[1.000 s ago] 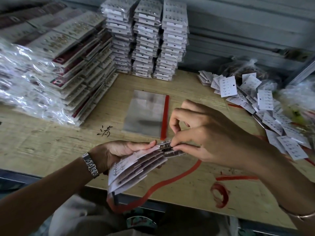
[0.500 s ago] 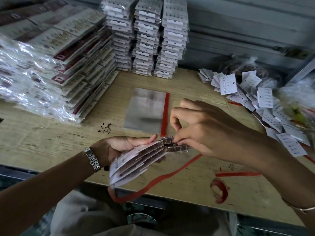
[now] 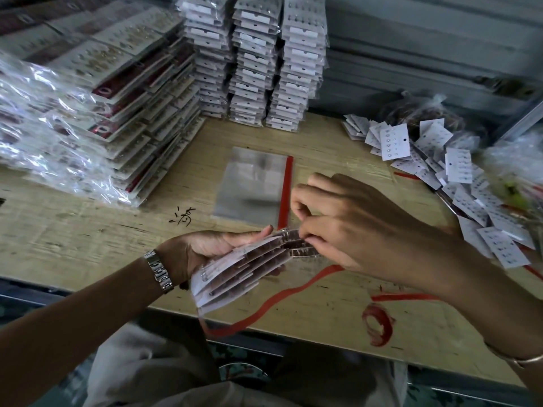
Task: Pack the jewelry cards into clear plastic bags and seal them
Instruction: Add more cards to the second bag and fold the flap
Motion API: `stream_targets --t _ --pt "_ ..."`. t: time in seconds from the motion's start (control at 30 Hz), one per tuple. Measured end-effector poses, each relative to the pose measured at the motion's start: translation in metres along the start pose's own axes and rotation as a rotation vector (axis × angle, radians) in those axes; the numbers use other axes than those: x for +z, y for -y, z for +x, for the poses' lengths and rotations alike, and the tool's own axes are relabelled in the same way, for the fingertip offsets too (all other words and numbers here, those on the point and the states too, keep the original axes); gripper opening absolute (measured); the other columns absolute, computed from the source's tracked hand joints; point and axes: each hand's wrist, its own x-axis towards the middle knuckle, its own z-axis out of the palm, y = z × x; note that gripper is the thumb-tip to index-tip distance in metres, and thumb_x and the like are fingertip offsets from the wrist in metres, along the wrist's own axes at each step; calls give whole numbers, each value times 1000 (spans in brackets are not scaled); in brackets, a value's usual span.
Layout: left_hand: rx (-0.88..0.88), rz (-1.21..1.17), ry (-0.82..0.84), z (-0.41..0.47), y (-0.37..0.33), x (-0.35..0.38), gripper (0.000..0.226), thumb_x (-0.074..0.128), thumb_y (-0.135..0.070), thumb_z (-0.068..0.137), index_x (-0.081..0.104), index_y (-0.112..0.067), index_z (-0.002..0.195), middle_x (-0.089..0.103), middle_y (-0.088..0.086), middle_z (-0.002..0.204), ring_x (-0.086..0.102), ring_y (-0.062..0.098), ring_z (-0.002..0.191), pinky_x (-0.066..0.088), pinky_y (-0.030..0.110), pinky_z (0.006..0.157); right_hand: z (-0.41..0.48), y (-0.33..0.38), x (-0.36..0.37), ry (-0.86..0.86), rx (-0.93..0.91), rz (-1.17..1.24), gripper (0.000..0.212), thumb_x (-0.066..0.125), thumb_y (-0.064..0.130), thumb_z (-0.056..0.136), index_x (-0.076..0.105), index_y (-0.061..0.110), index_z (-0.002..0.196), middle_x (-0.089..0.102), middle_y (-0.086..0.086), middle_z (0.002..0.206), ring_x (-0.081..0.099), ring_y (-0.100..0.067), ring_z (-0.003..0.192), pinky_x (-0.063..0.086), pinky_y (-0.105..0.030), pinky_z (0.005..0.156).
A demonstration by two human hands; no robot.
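- Three stacks of bagged cards [image 3: 255, 60] stand at the table's [image 3: 88, 230] back; loose cards [image 3: 458, 177] lie to the right (flat clear bag [image 3: 252, 186] between).
- Left hand [image 3: 202, 254] grips fanned jewelry cards [image 3: 244, 268] over the near edge, long axis running lower-left to upper-right.
- Right hand [image 3: 352, 230] pinches their far end.

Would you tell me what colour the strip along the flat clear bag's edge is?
The strip is red, clearest in the head view.

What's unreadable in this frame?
Head view only.
- Far ends of the cards: covered by the right hand pinching them.
- Fingers of the left hand: under the cards it grips.
- Jewelry on the loose cards: too small.
- The flat bag: blurred; one or several unclear.
- The bagged stacks: cut by left edge, glare.
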Motion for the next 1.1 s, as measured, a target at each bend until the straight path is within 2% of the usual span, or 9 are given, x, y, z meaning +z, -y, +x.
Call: stream_targets --t 0.17,0.33,0.37,0.47,0.6,0.8,0.9,1.1 --pt "-11 69 68 -3 -5 1 64 84 -60 57 78 -16 104 75 8 108 72 16 89 58 27 73 -1 1 -4 -31 22 126 14 60 17 82 68 10 74 53 -1 91 36 -7 86 27 -17 76" --pt "-13 230 3 -2 -4 -1 74 75 -72 60 75 -19 111 70 11 119 58 28 114 51 33 96 -1 2 -4 -23 105 260 10 66 17 82 64 11 74 50 1 93 36 -3 82 28 -12 70" --pt "-8 220 -2 -2 -4 0 74 75 -72 60 75 -17 109 71 11 117 61 27 113 53 33 96 -1 2 -4 -27 114 283 10 67 17 82 63 12 74 49 1 93 35 -3 81 28 -11 68" --pt "1 153 28 -3 -6 1 69 80 -68 56 79 -16 101 75 6 105 72 15 92 57 25 75 -2 2 -2 -48 104 341 10 68 14 83 63 10 74 47 3 94 39 -5 80 31 -11 68" --pt "-27 152 121 -6 -9 3 63 79 -68 57 80 -19 97 77 1 95 73 10 81 57 21 67 -4 5 0 -117 76 357 10 70 11 83 63 8 76 46 1 94 45 -11 82 39 -18 70" --pt "-45 184 158 -6 -13 1 59 69 -71 66 79 -24 101 77 -3 100 72 8 90 57 21 75 -7 6 8 -232 61 372 7 69 9 83 65 4 81 49 -6 92 48 -18 80 44 -29 69" --pt "-51 153 156 -6 -12 0 60 70 -69 67 79 -21 101 77 0 101 72 10 91 57 23 75 -9 7 14 -285 71 395 7 68 8 83 65 2 83 48 -7 91 47 -17 79 42 -26 69" --pt "-20 167 66 -3 -9 3 63 82 -67 54 79 -25 101 76 4 103 73 15 90 58 26 77 -10 10 18 -340 114 467 8 69 9 82 67 2 84 47 -6 90 47 -17 80 38 -23 73"
